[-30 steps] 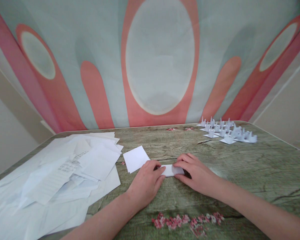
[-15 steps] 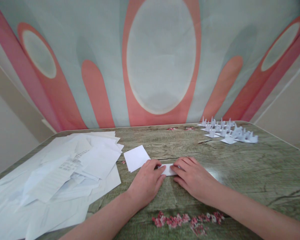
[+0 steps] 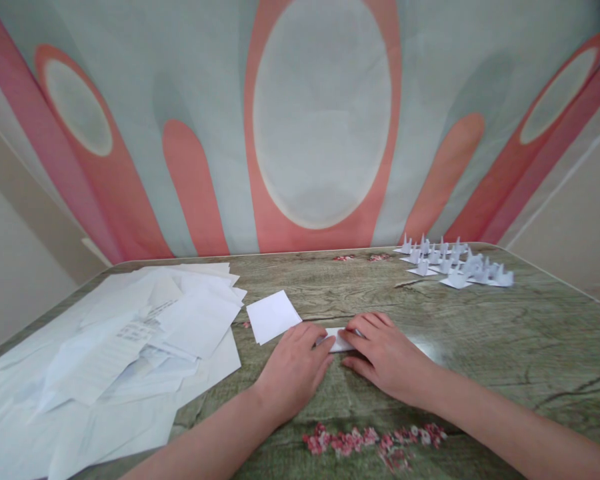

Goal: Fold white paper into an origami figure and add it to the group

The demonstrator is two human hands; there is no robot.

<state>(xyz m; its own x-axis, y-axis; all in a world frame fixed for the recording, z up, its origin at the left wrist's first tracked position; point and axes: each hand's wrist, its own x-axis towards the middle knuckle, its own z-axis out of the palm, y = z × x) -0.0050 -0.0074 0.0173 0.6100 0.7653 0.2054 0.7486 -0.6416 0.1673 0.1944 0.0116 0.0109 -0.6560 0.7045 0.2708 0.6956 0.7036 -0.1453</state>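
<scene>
A folded piece of white paper lies on the table between my two hands, its ends covered by my fingers. My left hand grips its left end, thumb and fingers curled over the edge. On the right end, my right hand presses with bent fingers, the thumb lower down near the table. Just beyond my left hand rests a small stack of square white paper. How the paper is folded under my fingers is hidden.
Loose white sheets are heaped across the left of the table. Several folded paper cranes stand in rows at the far right. Behind the table hangs a patterned backdrop in coral and grey-green.
My left hand has shifted slightly, its thumb now lying closer to the paper's front edge. The right hand stays almost where it was, and the paper remains between them.
</scene>
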